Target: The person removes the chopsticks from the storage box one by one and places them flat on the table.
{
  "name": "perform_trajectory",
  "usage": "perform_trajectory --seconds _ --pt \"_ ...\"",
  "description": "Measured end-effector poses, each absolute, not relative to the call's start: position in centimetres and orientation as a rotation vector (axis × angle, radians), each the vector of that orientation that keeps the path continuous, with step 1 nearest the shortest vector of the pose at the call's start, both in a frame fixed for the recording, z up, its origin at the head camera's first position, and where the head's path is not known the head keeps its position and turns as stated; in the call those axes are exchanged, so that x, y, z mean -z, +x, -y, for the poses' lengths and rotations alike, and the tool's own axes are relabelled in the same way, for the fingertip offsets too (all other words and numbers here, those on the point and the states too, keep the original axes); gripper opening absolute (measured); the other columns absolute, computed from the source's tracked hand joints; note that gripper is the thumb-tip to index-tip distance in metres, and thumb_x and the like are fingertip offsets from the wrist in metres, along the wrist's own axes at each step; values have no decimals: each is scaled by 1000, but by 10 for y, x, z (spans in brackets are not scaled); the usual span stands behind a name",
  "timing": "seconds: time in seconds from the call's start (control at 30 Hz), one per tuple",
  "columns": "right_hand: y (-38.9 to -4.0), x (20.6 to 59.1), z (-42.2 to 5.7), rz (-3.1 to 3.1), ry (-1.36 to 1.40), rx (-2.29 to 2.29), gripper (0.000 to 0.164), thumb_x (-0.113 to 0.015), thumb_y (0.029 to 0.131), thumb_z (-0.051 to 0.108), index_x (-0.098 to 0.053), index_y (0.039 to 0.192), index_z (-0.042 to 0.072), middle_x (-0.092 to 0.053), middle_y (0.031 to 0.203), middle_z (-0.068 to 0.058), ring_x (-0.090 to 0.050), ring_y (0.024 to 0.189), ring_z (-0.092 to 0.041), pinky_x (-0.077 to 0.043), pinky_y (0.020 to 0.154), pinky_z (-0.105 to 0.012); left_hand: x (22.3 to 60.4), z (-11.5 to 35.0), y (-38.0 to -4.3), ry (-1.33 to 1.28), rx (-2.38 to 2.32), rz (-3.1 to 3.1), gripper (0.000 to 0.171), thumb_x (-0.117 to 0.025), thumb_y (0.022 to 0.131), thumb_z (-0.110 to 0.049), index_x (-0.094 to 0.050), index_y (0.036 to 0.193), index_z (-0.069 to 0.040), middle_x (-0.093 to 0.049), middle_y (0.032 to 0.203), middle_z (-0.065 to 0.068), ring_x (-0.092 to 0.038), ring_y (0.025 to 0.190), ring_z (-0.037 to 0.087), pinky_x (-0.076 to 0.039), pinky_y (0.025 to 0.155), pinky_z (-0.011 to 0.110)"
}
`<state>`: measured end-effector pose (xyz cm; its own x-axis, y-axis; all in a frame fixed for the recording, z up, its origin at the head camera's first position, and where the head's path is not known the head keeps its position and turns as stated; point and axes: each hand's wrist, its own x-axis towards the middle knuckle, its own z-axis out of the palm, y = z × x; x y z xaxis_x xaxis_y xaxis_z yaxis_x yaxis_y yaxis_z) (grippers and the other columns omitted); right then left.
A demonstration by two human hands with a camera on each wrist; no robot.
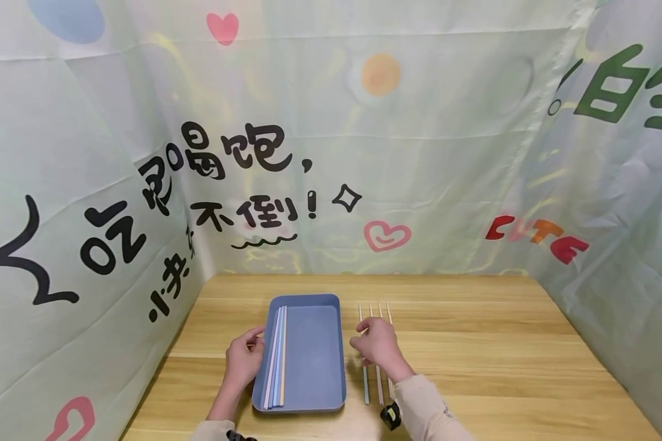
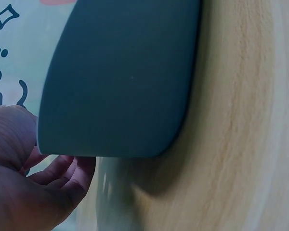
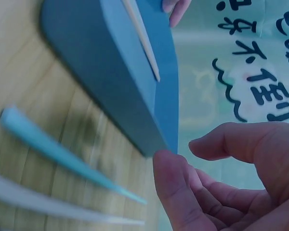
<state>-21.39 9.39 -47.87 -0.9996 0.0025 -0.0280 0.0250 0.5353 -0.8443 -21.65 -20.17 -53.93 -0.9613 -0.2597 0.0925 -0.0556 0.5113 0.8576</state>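
A blue-grey rectangular tray [image 1: 314,358] lies on the table, with several pastel chopsticks [image 1: 276,361] side by side along its left side. At the tray's left edge, my left hand [image 1: 245,357] grips the rim. In the right wrist view, its fingertips [image 3: 177,8] show over the far rim. My right hand [image 1: 380,344] is just right of the tray, above several chopsticks [image 1: 366,386] laid out apart on the table. Its thumb and index finger are separated, with nothing between them. A teal chopstick [image 3: 62,151] and a pale one [image 3: 53,202] lie closest in the right wrist view.
The wooden table [image 1: 491,355] extends to both sides of the tray. Printed cloth walls [image 1: 430,171] enclose it at the back, left and right. A small black device [image 1: 390,416] is at the right cuff.
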Motion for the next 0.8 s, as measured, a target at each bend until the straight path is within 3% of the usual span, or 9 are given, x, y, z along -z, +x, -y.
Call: perform_trajectory --seconds 0.17,0.33,0.53,0.8 --pt "-214 479 -79 -2743 -6 1494 25 -70 81 2 -69 104 -8 -65 67 -4 -70 50 -33 -54 48 -28 539 201 -216 272 1431 2555 34 -60 101 -3 -71 133 -2 -72 104 16 -63 87 19 -51 67 22" --pt "-215 478 -66 -2700 -37 1553 25 -71 82 1 -69 104 -10 -64 68 -5 -69 48 -30 -55 46 -28 538 201 -216 278 1431 2554 34 -60 101 -3 -71 134 -2 -72 104 15 -62 87 19 -50 66 23" --pt "-213 478 -51 -2727 -105 1537 23 -71 80 -1 -69 101 -9 -64 64 -5 -60 39 -14 -53 48 -26 539 200 -216 280 1437 2550 34 -60 101 -3 -71 133 -2 -72 103 15 -61 87 18 -50 66 23" --pt "-212 484 -27 -2720 -173 1536 22 -72 83 2 -70 102 -9 -65 60 -3 -58 38 -11 -56 57 -29 538 199 -216 296 1420 2557 33 -60 101 -3 -72 132 -3 -72 102 14 -62 85 17 -50 66 23"
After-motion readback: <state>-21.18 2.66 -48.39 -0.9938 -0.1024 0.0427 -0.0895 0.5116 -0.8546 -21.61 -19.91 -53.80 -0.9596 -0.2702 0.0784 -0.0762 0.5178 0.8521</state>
